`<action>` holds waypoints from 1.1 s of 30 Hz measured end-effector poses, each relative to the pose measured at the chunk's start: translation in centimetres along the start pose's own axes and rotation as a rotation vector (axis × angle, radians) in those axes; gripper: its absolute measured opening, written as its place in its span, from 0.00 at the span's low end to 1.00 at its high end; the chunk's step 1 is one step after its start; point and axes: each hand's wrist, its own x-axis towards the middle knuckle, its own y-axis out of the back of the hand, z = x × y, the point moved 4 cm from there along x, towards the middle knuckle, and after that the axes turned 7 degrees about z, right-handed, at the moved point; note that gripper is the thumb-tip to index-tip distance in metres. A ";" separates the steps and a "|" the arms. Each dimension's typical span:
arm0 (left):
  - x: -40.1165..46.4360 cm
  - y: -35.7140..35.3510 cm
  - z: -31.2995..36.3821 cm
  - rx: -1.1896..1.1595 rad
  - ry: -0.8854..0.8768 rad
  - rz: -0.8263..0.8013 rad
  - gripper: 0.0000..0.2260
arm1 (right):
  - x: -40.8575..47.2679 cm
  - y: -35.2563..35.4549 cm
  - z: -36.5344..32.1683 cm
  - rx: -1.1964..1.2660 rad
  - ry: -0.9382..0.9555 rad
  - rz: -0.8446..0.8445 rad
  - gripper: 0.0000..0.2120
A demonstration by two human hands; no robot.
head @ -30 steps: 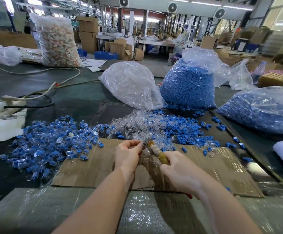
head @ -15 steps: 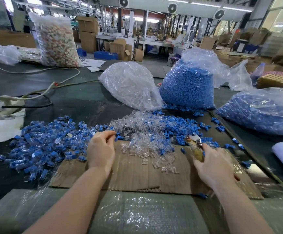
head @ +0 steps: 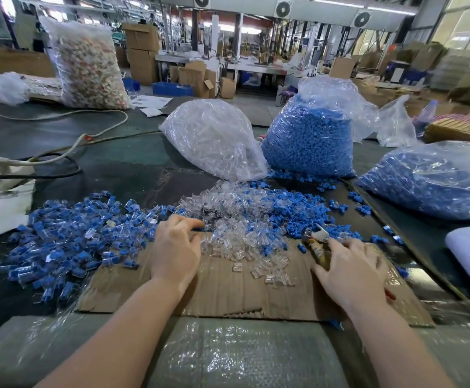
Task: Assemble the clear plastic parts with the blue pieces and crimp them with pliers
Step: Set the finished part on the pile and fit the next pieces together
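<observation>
A heap of loose clear plastic parts (head: pixel 236 225) lies at the middle of the table, spilling onto a cardboard sheet (head: pixel 228 292). Loose blue pieces (head: pixel 298 211) lie just right of it. A pile of assembled blue-and-clear parts (head: pixel 74 236) fills the left side. My left hand (head: pixel 176 249) rests palm down between that pile and the clear heap, fingers apart, fingertips at the heap's edge, nothing visibly in it. My right hand (head: pixel 351 271) holds the pliers (head: pixel 316 242) by their yellowish handles; the metal jaws point away, near the blue pieces.
Behind the heaps stand a bag of clear parts (head: pixel 214 138) and a bag of blue pieces (head: pixel 309 135); another blue-filled bag (head: pixel 430 180) lies at the right. Cables (head: pixel 60 161) and white cloth sit at the left. Bubble wrap (head: pixel 228 357) covers the near edge.
Both hands came apart from the middle, where they worked together. The left hand went left to the assembled pile, then back toward the clear heap. The right hand carried the pliers right.
</observation>
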 end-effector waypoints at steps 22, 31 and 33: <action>-5.9 -5.2 7.5 -0.134 -0.428 -0.408 0.14 | 0.9 -0.9 -4.4 0.106 0.159 0.246 0.08; -5.8 -5.0 7.4 -0.090 -0.424 -0.344 0.15 | -1.0 -0.4 -5.8 0.703 0.078 0.364 0.10; -6.0 -5.0 7.4 -0.059 -0.453 -0.350 0.15 | -1.4 -0.7 -6.0 0.792 0.075 0.360 0.10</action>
